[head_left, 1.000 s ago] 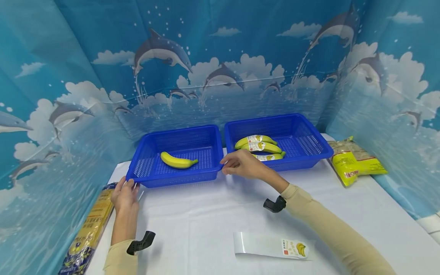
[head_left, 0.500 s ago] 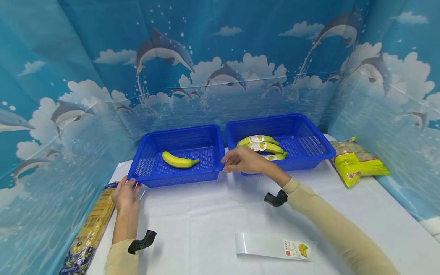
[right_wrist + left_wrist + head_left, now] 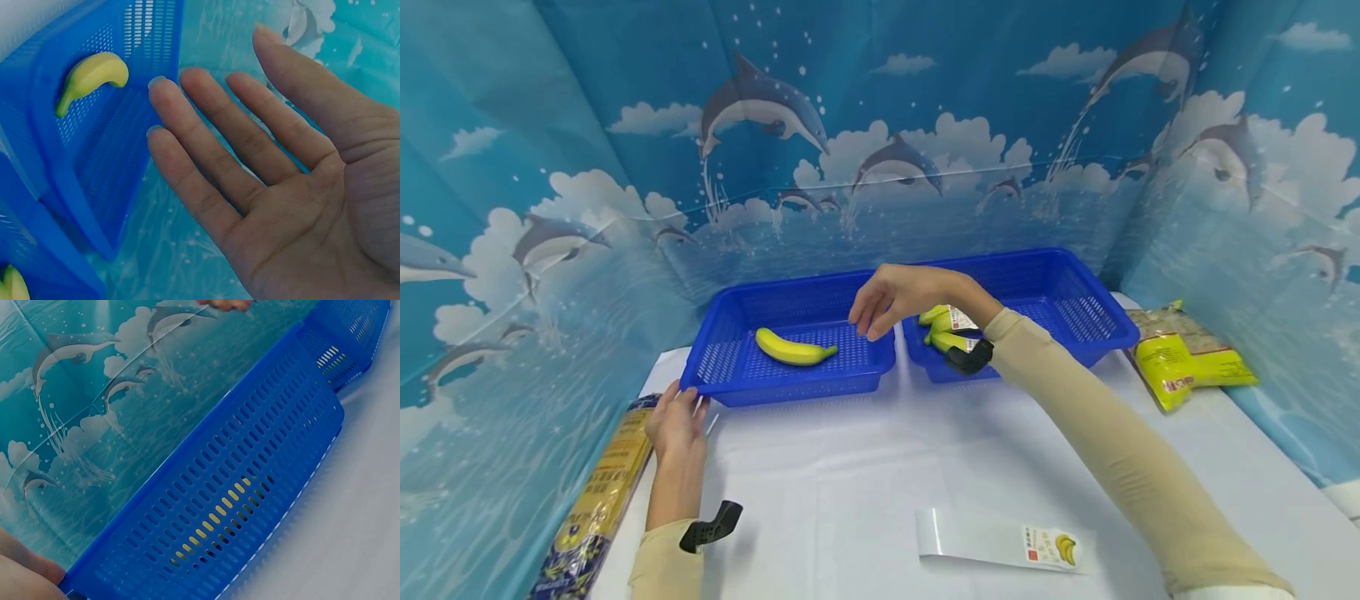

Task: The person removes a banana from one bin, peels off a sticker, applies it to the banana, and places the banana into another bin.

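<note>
My left hand (image 3: 676,423) holds the front left corner of the left blue basket (image 3: 775,390); in the left wrist view, a finger or thumb (image 3: 31,572) shows at the rim. A single yellow banana (image 3: 795,348) lies inside that basket. Over the basket's right end hovers my right hand (image 3: 902,296), holding nothing. In the right wrist view, its fingers (image 3: 219,165) are stretched out, palm showing. Bananas with white label bands (image 3: 951,342) lie in the right blue basket (image 3: 1093,343), partly hidden by my right arm.
A clear strip bearing a banana label (image 3: 992,543) lies on the white table near the front. To the left is a long yellow-and-blue packet (image 3: 598,492); a yellow bag (image 3: 1187,362) lies at the right. A dolphin-print curtain (image 3: 760,108) stands behind the baskets.
My right hand has left the front right corner of the left basket and risen up and back over it. My left hand stays at its corner. The baskets hardly differ.
</note>
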`<action>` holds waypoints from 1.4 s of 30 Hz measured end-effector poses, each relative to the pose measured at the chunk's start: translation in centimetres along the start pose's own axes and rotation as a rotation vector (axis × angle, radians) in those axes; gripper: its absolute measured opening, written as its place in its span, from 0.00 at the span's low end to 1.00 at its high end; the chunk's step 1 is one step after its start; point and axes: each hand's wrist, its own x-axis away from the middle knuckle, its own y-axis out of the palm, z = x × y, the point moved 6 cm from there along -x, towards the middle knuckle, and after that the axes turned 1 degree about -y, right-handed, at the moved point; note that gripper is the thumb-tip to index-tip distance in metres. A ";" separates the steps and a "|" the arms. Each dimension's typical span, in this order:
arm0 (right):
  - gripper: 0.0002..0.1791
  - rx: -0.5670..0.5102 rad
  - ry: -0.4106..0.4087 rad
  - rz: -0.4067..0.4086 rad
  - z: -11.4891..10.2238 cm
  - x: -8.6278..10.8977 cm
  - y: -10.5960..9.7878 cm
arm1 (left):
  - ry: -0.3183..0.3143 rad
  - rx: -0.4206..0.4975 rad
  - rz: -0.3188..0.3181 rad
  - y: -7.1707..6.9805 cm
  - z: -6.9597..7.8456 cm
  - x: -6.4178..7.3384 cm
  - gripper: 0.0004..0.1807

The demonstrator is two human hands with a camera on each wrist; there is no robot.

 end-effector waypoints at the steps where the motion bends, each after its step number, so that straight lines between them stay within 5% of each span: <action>1: 0.21 -0.021 0.012 -0.011 0.1 -0.6 -0.3 | 0.000 0.000 -0.001 0.0 0.1 0.0 0.31; 11: 0.26 -0.186 0.114 -0.030 3.1 -6.2 -1.0 | -0.020 -0.019 0.037 -0.6 0.0 -0.2 0.31; 22: 0.26 -0.272 0.162 0.084 6.1 -10.8 1.0 | -0.017 -0.020 0.026 -0.5 0.3 -0.4 0.31; 42: 0.23 -0.163 0.329 0.035 9.3 -13.8 2.9 | -0.011 -0.056 0.014 -0.2 0.0 -0.3 0.31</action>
